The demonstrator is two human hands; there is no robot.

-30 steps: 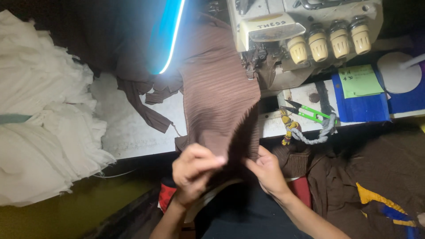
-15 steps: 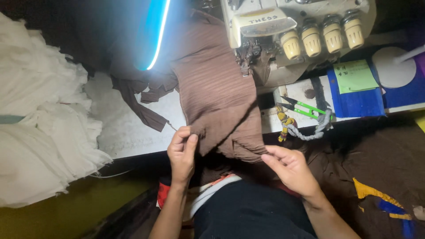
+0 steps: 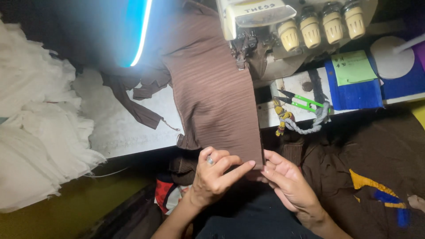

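Observation:
A long piece of brown ribbed fabric (image 3: pixel 212 93) runs from under the sewing machine (image 3: pixel 274 31) down over the table's front edge. My left hand (image 3: pixel 214 177) pinches its lower edge, the forefinger stretched toward the right corner. My right hand (image 3: pixel 287 183) holds that lower right corner from beneath, palm up, fingers touching the cloth. Both hands meet at the hem just below the table edge.
A heap of white cloth (image 3: pixel 40 128) fills the left side. Brown fabric scraps (image 3: pixel 137 97) lie on the white table (image 3: pixel 133 128). Green thread snips (image 3: pixel 301 102) and a braided cord (image 3: pixel 305 126) rest right of the machine. More brown cloth (image 3: pixel 367 159) is piled at right.
My hands have come back together at the lower right corner of the brown piece; half a second ago they were spread apart along its bottom edge. The fabric now hangs flatter.

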